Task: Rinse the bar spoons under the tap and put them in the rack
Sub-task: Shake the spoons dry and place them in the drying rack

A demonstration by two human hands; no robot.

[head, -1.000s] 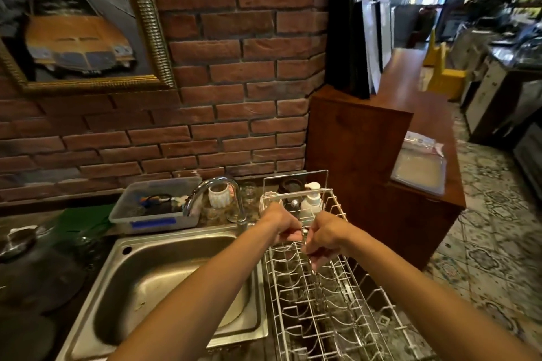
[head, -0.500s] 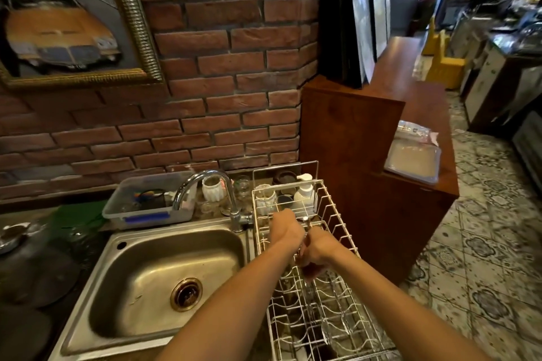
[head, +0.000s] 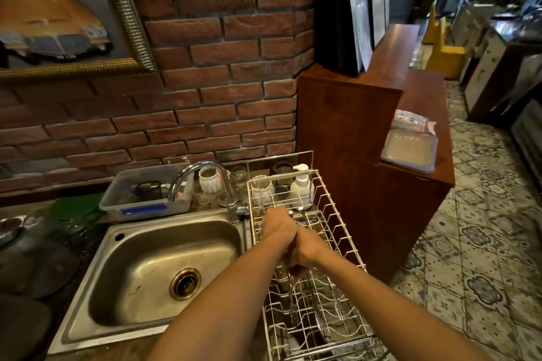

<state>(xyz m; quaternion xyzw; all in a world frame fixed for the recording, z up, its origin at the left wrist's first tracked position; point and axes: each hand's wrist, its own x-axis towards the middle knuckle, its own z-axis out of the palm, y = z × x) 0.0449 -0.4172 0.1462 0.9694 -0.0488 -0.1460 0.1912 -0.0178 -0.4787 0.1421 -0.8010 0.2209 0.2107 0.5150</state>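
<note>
The wire rack (head: 337, 211) stands just right of the sink (head: 146, 267), and both hands meet over its middle, pressed against each other. The left hand (head: 277, 227) is curled with its back up, the right hand (head: 305, 249) is closed beside it, fingers turned down into the rack. Spoon bowls (head: 300, 209) poke up just beyond the left knuckles at the rack's far end, and thin metal stems run under the hands; whether either hand actually grips a spoon I cannot tell, since the fingers hide the contact. Lower in the rack, slim metal tools (head: 293, 308) and clear glassware (head: 337, 302) lie among the wires. The sink is dry-looking and bare apart from its brass drain (head: 185, 283); the tap (head: 205, 182) arches over its back edge with no water visible. Behind the tap a clear plastic tub (head: 146, 199) holds small dark items and a ring-shaped thing, too blurred to name. Next to it sit a ribbed white cup (head: 208, 179), a small glass (head: 240, 174) and a white pump bottle (head: 302, 184), the bottle seen through the rack's end. A brick wall (head: 220, 82) carries a gilt-framed car picture (head: 52, 26). To the right stands a wooden counter (head: 381, 155) with a lidded plastic tray (head: 409, 149) on it, above a patterned tile floor (head: 484, 243).
</note>
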